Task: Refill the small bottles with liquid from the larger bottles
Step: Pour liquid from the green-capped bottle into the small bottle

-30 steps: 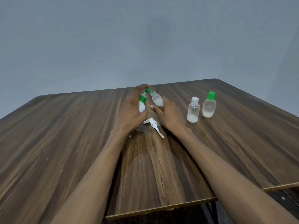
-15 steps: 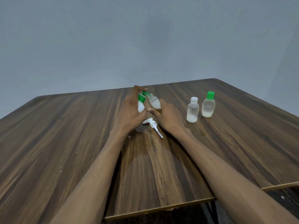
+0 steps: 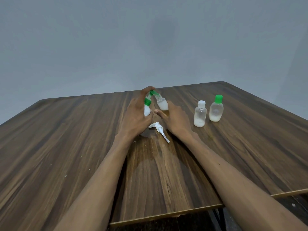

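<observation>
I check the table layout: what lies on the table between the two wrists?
In the head view, a white pump dispenser head lies on the wooden table between the left hand and right hand.

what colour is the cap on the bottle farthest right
Green, on the rightmost bottle; the head view shows it clearly.

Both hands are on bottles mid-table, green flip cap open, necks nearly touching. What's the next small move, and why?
Probably tip the green-capped bottle in the left hand slightly further, so its spout sits over the open neck of the uncapped small bottle held by the right hand. The spout looks just short of that neck, and no liquid shows passing.
</observation>
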